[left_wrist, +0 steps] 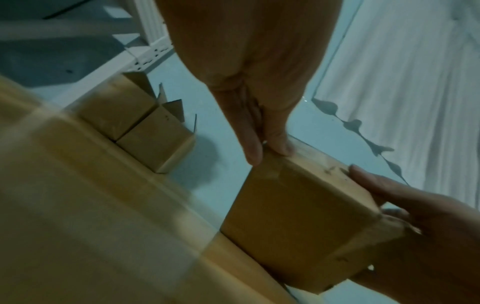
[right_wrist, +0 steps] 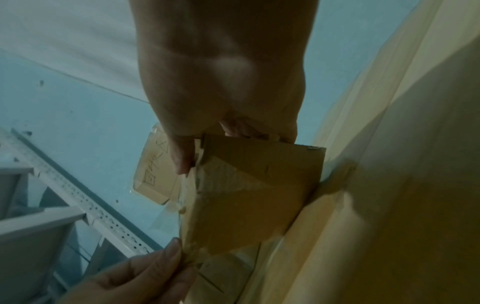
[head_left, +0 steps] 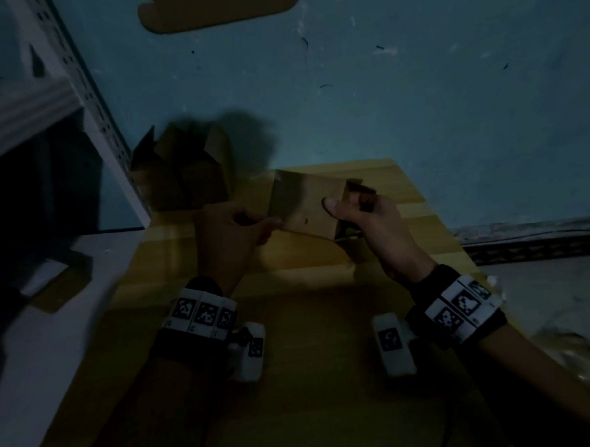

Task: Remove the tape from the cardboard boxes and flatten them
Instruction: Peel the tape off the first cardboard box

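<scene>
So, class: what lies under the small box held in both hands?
Under the small box, held by the left hand and right hand, lies a large flat cardboard sheet with shiny tape bands. The floor beneath it is covered.

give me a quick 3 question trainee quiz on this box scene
1. True or false: both hands hold the small cardboard box.
2. Which grip pinches the box's near left corner? A) left hand B) right hand
3. Fill in: the open-flapped boxes stand beside the white metal ____.

Key: 1 true; 2 A; 3 shelf.
</scene>
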